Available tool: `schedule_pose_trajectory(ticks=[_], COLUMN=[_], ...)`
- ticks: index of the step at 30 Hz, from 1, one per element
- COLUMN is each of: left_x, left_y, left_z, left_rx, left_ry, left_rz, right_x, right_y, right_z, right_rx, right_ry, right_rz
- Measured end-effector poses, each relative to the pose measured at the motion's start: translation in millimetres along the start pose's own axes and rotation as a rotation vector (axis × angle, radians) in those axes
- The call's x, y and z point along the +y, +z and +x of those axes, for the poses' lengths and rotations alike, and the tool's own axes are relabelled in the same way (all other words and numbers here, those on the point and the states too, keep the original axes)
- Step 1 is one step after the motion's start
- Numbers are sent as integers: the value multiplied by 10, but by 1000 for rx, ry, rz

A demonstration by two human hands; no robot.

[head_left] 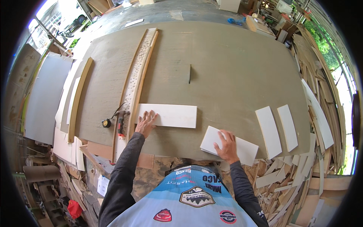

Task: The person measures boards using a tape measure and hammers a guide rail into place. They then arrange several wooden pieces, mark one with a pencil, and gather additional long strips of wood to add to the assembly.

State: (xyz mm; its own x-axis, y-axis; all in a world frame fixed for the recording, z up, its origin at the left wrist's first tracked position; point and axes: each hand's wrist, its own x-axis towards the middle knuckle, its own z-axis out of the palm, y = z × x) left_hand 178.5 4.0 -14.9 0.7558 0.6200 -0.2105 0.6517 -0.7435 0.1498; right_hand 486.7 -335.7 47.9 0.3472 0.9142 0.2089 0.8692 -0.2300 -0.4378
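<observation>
My left hand (pixel 146 123) rests with spread fingers on the left end of a white rectangular board (pixel 176 115), which lies flat on the large grey-brown worktable (pixel 227 72). That end of the board meets a long wooden strip. My right hand (pixel 227 146) lies over another white board (pixel 245 150) at the table's near edge, thumb apart from the fingers. A second edge shows beneath this board, and its right end overhangs the table. Left of my left hand are a claw hammer (pixel 120 123) with a red and black handle and a tape measure (pixel 106 123).
A long rail with dotted holes and wooden edges (pixel 138 64) runs away from me. Two white boards (pixel 269 131) (pixel 288 126) lie at the right. A thin dark stick (pixel 190 73) lies mid-table, a wooden batten (pixel 79 100) at the left. Offcuts (pixel 280 178) heap at the lower right.
</observation>
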Motion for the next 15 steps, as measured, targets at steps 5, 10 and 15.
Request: schedule_pose_trajectory(ticks=[5, 10, 15], left_x=[-56, -63, -58], left_y=[11, 44, 29], left_z=[25, 88, 238], left_rx=[-23, -26, -17], left_ry=[32, 33, 9], left_rz=[62, 66, 60], right_x=[-699, -820, -831], right_y=[821, 1152, 1184], right_z=[576, 1055, 1159], right_rx=[-99, -97, 0], right_ry=[-146, -118, -74], right_rz=[0, -170, -232])
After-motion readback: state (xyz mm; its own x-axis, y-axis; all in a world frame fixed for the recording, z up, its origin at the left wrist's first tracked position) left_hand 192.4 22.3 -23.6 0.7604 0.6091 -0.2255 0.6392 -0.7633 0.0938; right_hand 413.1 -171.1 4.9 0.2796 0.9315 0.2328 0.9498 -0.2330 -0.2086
